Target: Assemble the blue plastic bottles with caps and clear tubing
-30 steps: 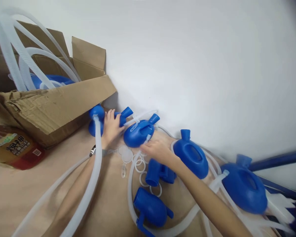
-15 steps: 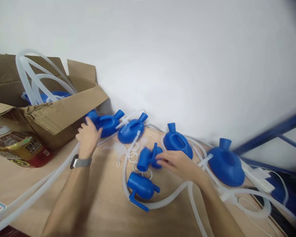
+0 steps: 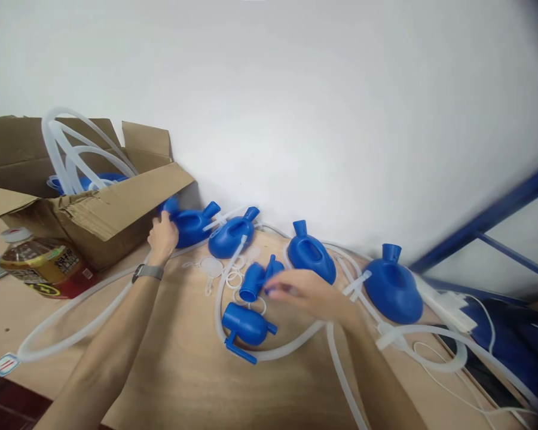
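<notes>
Left of centre, the left hand [image 3: 162,237] touches a blue part [image 3: 170,205] beside the cardboard box [image 3: 130,200]; its grip is unclear. Well apart, near centre, the right hand [image 3: 311,294] blurs over a small blue fitting [image 3: 274,267], its hold unclear too. A low sweep could scatter the white rings [image 3: 234,279], or snag the looping tube [image 3: 218,304] and drag fittings along.

The bottle [image 3: 188,228] by the left hand [image 3: 162,237] is plain blue, like the fitting [image 3: 251,282] beside the right hand [image 3: 302,292]. Beneath both, the worktop [image 3: 183,364] is pale tan with faint wood grain.
</notes>
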`<move>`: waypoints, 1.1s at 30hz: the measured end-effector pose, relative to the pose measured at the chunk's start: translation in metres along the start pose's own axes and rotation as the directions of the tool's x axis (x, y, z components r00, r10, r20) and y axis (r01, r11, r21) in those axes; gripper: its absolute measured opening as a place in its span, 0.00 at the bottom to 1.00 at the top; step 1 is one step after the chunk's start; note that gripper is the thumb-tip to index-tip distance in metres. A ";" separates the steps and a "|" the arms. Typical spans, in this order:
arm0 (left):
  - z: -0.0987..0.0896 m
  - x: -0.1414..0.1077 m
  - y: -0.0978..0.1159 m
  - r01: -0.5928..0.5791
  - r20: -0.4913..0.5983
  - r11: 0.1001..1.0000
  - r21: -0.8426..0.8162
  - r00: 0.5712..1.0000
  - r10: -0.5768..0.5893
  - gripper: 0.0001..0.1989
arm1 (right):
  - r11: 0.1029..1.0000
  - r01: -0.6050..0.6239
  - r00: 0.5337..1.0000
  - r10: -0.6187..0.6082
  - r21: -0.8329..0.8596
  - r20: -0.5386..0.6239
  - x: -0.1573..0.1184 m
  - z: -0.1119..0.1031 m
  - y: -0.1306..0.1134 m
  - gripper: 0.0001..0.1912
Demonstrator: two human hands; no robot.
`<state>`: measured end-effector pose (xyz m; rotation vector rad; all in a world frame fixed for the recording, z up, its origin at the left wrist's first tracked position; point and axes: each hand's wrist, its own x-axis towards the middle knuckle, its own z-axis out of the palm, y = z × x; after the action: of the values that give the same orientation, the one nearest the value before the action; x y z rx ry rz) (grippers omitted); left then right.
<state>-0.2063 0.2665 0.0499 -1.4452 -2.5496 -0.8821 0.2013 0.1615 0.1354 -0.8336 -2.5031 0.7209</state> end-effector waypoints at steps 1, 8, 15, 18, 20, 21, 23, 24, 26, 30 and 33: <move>0.001 0.003 -0.003 -0.020 -0.007 1.000 -0.004 1.000 0.020 0.23 | 0.999 0.047 0.999 -0.047 0.002 0.008 0.025 0.008 0.002 0.10; 0.020 0.039 -0.016 -0.240 -0.037 0.970 -0.030 0.970 0.239 0.21 | 0.992 0.128 0.982 -0.127 0.006 0.143 0.142 0.063 0.014 0.12; 0.041 0.046 -0.010 -0.508 -0.102 0.854 -0.109 0.861 0.499 0.19 | 0.989 0.106 0.989 -0.116 0.102 0.088 0.113 0.064 0.018 0.14; 0.035 0.031 -0.002 -0.607 -0.228 0.779 -0.158 0.790 0.570 0.18 | 0.988 0.035 0.996 -0.022 0.148 -0.092 0.091 0.051 0.023 0.16; 0.022 0.010 0.006 -0.665 -0.350 0.724 -0.185 0.733 0.584 0.17 | 0.979 -0.016 0.966 0.068 0.205 -0.251 0.077 0.045 0.028 0.21; 0.013 -0.004 0.012 -0.694 -0.398 0.693 -0.194 0.701 0.591 0.16 | 0.970 -0.032 0.938 0.112 0.240 -0.329 0.071 0.043 0.030 0.26; -0.011 -0.038 0.025 -0.820 -0.517 0.524 -0.230 0.559 0.648 0.08 | 0.950 -0.030 0.867 0.180 0.310 -0.466 0.058 0.039 0.032 0.38; -0.024 -0.057 0.033 -0.885 -0.562 0.393 -0.251 0.464 0.685 0.06 | 0.940 -0.011 0.828 0.200 0.342 -0.524 0.052 0.037 0.031 0.46; -0.049 -0.096 0.049 -0.924 -0.511 0.193 -0.331 0.347 0.787 0.07 | 0.917 0.065 0.766 0.206 0.393 -0.608 0.037 0.034 0.025 0.55; -0.075 -0.159 0.079 -0.717 -0.283 0.225 -0.659 0.515 0.809 0.14 | 0.926 0.128 0.612 0.209 0.356 -0.762 0.002 0.024 0.006 0.33; -0.073 -0.184 0.096 -0.573 -0.169 0.298 -0.763 0.624 0.763 0.16 | 0.958 0.020 0.483 0.241 0.285 -0.842 -0.023 0.019 -0.003 0.19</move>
<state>-0.0424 0.1257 0.0908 -2.6759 -1.2107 -1.7546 0.2072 0.1383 0.1176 -0.9479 -1.3850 0.4502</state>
